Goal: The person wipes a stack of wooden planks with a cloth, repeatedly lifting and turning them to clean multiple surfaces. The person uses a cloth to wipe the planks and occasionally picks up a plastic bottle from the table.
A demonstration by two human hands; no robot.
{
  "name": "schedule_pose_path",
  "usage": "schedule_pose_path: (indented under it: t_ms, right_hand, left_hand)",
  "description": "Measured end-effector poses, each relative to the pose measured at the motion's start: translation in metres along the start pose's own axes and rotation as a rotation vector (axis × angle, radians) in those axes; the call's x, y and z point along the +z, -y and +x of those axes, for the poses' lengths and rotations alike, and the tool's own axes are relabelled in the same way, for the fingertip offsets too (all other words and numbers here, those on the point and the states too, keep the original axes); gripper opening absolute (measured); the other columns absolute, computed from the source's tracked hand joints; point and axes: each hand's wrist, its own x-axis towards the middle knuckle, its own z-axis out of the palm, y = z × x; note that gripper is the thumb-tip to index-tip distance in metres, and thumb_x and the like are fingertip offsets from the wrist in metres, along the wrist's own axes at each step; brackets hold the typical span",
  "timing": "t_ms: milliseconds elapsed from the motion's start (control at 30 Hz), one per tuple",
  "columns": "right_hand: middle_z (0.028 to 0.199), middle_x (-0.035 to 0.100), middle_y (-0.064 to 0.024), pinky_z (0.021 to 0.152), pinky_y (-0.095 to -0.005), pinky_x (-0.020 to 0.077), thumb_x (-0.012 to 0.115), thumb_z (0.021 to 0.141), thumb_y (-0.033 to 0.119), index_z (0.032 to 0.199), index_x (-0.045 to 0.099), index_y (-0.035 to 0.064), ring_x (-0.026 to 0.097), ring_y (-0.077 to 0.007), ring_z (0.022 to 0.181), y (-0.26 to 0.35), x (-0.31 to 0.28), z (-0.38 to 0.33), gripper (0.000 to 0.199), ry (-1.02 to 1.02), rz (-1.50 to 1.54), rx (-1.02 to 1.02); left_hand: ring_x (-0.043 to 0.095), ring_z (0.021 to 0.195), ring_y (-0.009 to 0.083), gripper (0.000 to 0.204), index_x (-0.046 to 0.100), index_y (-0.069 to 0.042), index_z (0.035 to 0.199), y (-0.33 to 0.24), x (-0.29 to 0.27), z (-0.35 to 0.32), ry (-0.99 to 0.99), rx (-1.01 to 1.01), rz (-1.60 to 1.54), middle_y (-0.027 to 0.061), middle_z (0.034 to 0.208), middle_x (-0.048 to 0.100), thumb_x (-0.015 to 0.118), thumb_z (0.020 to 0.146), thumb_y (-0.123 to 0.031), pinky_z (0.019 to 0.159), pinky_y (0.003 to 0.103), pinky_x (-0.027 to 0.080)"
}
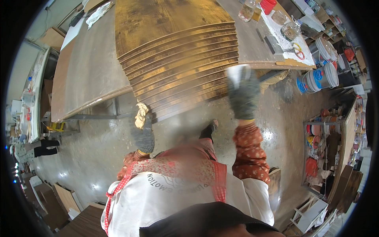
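Note:
A stack of brown and gold mottled panels [175, 53] lies fanned out in overlapping steps, its nearest panels reaching past the table's front edge. My left hand [143, 136], in a dark grey knit glove, is closed on a crumpled yellowish cloth [141, 114] at the stack's near left corner. Beside the stack's right edge, my right hand [244, 98] wears a similar glove and is smeared by motion. A flat white piece [238, 75], perhaps cloth or paper, shows at its fingers, which appear closed on it.
The panels rest on a large worktable [94, 71]. At its far right stand a glass jar [291, 31], a clear bottle [247, 11] and a red cup [268, 5]. White buckets [327, 75] stand right of it. A shelf of coloured rolls [316, 130] is at right.

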Motion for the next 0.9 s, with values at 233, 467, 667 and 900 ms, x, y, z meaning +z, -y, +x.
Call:
schedule_pose_path:
  t_ms: [233,467,667,900]
  right_hand:
    - [0.127,0.055,-0.0310,0.095,-0.0508,0.0447,0.060,0.091,0.040,0.135,0.050,-0.0005,0.058,-0.0441,0.109,-0.015,0.002,0.014,0.060,-0.183,0.097,0.129]
    - [0.129,0.055,-0.0257,0.095,-0.0519,0.0432,0.065,0.088,0.043,0.135,0.050,0.0005,0.056,-0.0414,0.113,0.058,-0.025,0.033,0.065,-0.233,0.135,-0.139]
    - [0.115,0.053,-0.0224,0.077,-0.0489,0.0461,0.063,0.079,0.028,0.123,0.049,-0.0030,0.055,-0.0364,0.099,0.186,-0.049,0.024,0.056,0.047,0.607,-0.421]
    - [0.123,0.051,-0.0233,0.088,-0.0480,0.0470,0.066,0.080,0.028,0.127,0.048,-0.0067,0.054,-0.0392,0.108,0.215,-0.064,0.023,0.061,-0.093,0.641,-0.528]
  left_hand:
    - [0.050,0.111,0.0136,0.039,0.053,0.001,0.127,0.009,0.009,0.002,-0.065,0.077,-0.044,0.0054,0.120,0.055,0.060,0.090,0.005,0.102,0.028,0.038]
    - [0.051,0.110,0.0181,0.037,0.051,-0.007,0.126,0.026,0.008,0.003,-0.093,-0.131,-0.488,0.0059,0.118,0.054,0.058,0.090,0.000,0.097,0.031,0.044]
    - [0.049,0.122,0.0219,0.048,0.046,-0.003,0.134,0.050,0.005,-0.005,-0.179,0.223,0.340,0.0082,0.133,0.052,0.064,0.090,-0.003,0.099,0.039,0.047]
    - [0.050,0.120,0.0228,0.056,0.042,0.000,0.138,0.062,-0.006,-0.008,-0.086,0.312,0.379,0.0114,0.132,0.053,0.064,0.086,0.000,0.101,0.035,0.044]
